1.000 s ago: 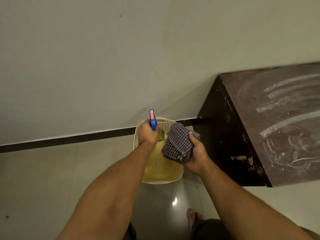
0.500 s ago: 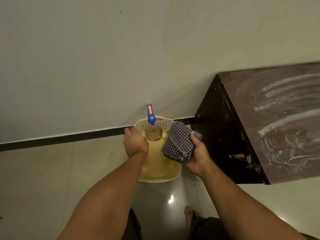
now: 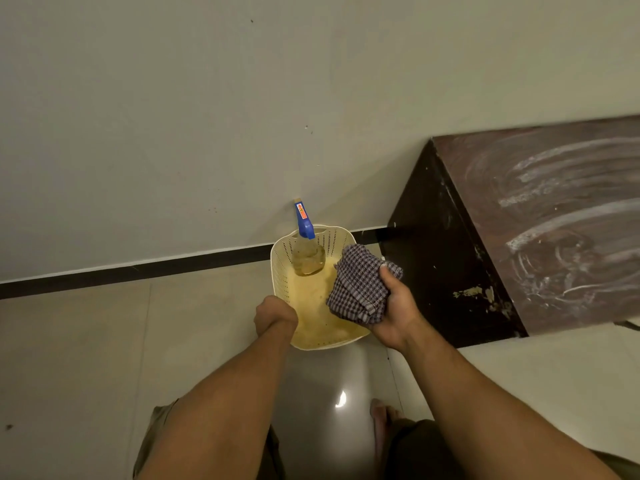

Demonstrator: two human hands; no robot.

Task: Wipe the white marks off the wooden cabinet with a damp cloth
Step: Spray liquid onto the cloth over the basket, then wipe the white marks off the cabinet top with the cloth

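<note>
Nearest the camera, two bare forearms reach forward over a glossy tiled floor (image 3: 69,358), with a bare foot (image 3: 381,420) between them. The left hand (image 3: 275,315) sits at the near left rim of a cream perforated basket (image 3: 277,268). Its back faces the camera and its fingers bend down out of sight, so I cannot tell whether they grip the rim or hold nothing. The right hand (image 3: 394,306) holds a bunched checked cloth (image 3: 360,285) over the basket's right side, with its fingers wrapped under the folds and its thumb on top.

The basket stands on the floor against the wall (image 3: 207,116). Its bottom looks stained yellow. The one thing in it is a spray bottle (image 3: 308,259), upright at the far end. The bottle has a clear body holding yellowish liquid and a blue trigger head (image 3: 304,225) that rises above the rim. No hand touches it.

To the right, just beside the basket, stands the wooden cabinet (image 3: 440,265), with its dark side facing the basket. White marks (image 3: 561,209) streak and swirl across its brown top. A black skirting strip (image 3: 138,271) runs along the foot of the wall.
</note>
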